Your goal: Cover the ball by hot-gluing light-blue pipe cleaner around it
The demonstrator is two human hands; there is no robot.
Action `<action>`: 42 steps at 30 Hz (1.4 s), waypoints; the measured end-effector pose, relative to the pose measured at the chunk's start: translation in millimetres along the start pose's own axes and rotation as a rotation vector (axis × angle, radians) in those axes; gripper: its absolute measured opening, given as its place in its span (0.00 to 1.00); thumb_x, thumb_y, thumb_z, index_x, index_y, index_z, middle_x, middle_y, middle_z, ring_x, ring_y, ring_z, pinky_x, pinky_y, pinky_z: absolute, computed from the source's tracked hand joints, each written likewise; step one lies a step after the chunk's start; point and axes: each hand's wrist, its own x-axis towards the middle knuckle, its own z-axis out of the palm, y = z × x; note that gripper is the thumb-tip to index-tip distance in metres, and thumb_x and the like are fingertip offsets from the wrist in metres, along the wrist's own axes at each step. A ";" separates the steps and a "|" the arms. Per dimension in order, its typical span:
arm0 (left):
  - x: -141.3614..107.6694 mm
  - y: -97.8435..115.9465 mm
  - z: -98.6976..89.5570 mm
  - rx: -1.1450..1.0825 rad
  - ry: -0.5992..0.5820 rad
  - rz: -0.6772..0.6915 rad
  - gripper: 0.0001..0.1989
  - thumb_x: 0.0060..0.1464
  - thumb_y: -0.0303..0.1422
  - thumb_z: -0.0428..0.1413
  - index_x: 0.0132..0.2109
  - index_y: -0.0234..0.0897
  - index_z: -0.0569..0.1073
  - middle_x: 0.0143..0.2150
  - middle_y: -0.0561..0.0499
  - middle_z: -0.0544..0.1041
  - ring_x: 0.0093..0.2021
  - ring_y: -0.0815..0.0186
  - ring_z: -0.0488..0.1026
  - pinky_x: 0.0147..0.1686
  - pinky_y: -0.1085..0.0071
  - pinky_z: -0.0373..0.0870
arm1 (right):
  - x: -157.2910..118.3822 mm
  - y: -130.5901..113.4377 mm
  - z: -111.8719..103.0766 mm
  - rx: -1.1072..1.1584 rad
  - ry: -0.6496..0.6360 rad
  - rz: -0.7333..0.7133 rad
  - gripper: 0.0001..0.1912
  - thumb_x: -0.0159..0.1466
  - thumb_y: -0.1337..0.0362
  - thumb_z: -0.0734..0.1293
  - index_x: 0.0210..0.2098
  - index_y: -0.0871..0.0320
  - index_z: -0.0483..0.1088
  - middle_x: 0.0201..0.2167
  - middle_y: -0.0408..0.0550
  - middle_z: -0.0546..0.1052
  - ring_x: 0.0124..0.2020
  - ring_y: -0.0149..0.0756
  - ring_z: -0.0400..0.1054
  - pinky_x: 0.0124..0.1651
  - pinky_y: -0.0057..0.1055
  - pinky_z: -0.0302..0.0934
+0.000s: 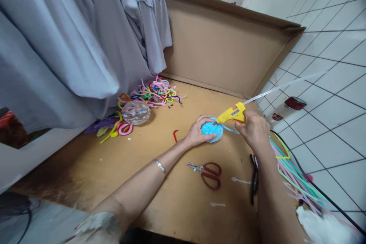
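My left hand [197,132] is closed round the left side of a blue ball [213,131] wrapped in fuzzy strands, thumb in front and fingers behind. A loose blue pipe cleaner [231,130] sticks out from its right side. In my right hand [256,127] is a yellow glue gun [232,113], with a long clear glue stick [281,86] coming out of its back. Its nozzle points left and meets the top right of the ball, though I cannot tell whether it touches. Red-handled scissors [211,175] lie below the ball on the table.
Colourful pipe cleaner pieces [160,91] are heaped at the back left, beside a clear ball [136,112]. Long pipe cleaners [297,175] and a black cord [317,188] run along the right. A cardboard panel [217,45] stands behind; a grey cloth [85,45] hangs left.
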 end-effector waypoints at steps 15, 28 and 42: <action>0.3 -0.3 0.0 -0.013 0.004 -0.032 0.26 0.39 0.35 0.67 0.48 0.37 0.72 0.55 0.41 0.70 0.56 0.56 0.69 0.58 0.55 0.64 | -2.8 26.3 11.6 0.138 -0.117 0.182 0.15 0.54 0.53 0.62 0.31 0.59 0.71 0.22 0.49 0.71 0.23 0.37 0.61 0.26 0.30 0.46; 1.6 -7.2 1.1 -0.004 0.042 -0.055 0.26 0.40 0.35 0.67 0.48 0.37 0.72 0.53 0.43 0.72 0.56 0.56 0.69 0.57 0.55 0.65 | -80.5 41.0 66.0 -0.047 -0.530 0.408 0.25 0.61 0.50 0.58 0.41 0.64 0.74 0.36 0.63 0.78 0.38 0.48 0.73 0.32 0.33 0.57; 0.3 -3.8 0.6 0.021 0.017 -0.050 0.27 0.39 0.35 0.67 0.49 0.38 0.72 0.56 0.42 0.70 0.57 0.55 0.68 0.58 0.54 0.64 | -20.0 -1.3 27.2 0.208 -0.136 -0.027 0.19 0.68 0.59 0.54 0.47 0.59 0.71 0.47 0.55 0.76 0.49 0.44 0.68 0.49 0.37 0.57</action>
